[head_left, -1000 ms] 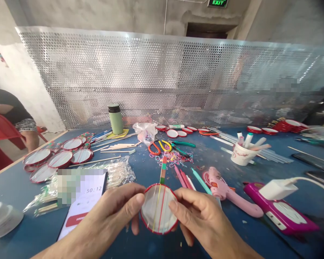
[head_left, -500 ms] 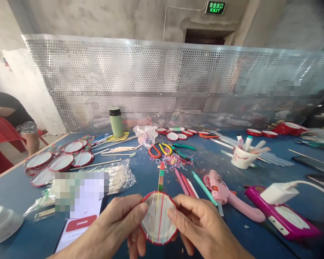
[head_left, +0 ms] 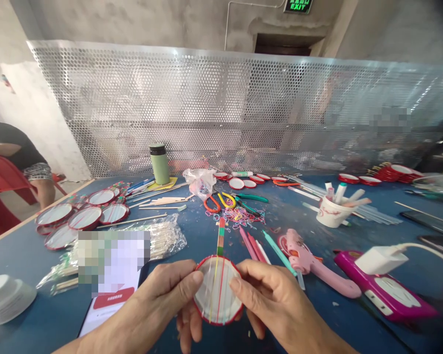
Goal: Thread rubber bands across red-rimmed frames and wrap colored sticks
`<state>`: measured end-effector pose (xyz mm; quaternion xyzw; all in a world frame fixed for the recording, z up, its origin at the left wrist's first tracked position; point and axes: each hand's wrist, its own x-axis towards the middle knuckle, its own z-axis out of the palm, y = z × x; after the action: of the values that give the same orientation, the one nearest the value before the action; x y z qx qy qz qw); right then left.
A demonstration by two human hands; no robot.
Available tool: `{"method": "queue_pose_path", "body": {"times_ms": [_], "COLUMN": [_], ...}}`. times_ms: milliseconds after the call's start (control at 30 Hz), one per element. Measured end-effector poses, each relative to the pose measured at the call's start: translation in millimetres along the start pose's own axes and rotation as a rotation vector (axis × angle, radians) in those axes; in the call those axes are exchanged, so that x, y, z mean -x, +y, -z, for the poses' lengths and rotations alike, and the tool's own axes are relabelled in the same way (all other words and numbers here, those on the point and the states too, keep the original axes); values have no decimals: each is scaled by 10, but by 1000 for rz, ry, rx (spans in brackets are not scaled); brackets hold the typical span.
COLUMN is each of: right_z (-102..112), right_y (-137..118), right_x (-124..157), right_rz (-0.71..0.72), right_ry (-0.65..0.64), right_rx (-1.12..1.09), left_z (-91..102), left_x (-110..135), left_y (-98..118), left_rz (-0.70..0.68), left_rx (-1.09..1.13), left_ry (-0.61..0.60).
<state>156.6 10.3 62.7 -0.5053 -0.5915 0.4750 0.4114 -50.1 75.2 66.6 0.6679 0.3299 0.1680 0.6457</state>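
Observation:
Between my hands is a small round toy banjo (head_left: 218, 295) with a red rim, a pale face, coloured bands stretched across it and a striped stick neck pointing away from me. My left hand (head_left: 173, 292) grips its left rim, thumb on the face and fingers behind. On the right rim, my right hand (head_left: 266, 295) holds it the same way. Beyond the neck lies a pile of coloured rubber bands (head_left: 239, 215) with orange and yellow handled tools (head_left: 227, 200) beside it. Pink and white pens (head_left: 253, 243) lie just past my right hand.
Finished-looking round pieces (head_left: 84, 218) are heaped at left, near a bag of sticks (head_left: 166, 238) and a phone (head_left: 112, 300). At right are a pink glue gun (head_left: 310, 265), a purple power strip (head_left: 387, 287) and a cup of markers (head_left: 334, 211). A perforated metal screen (head_left: 206, 103) stands behind.
The toy banjo and both hands sit slightly higher in the picture, with the grip unchanged. The camera view has tilted up or shifted a little; nothing on the table has been moved.

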Motion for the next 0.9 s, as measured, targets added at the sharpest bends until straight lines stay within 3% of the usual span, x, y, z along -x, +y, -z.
{"method": "queue_pose_path", "body": {"times_ms": [767,900], "right_z": [-15,-22], "right_y": [-68,-55], "right_x": [30,42], "right_rz": [-22,-36], "right_ry": [6,-1], "right_rx": [-52,-34], "left_z": [33,81], "left_x": [21,14], "left_y": [20,25], "left_rz": [71,-17], "left_rx": [-81,-230], "left_ry": [-29,53]}}
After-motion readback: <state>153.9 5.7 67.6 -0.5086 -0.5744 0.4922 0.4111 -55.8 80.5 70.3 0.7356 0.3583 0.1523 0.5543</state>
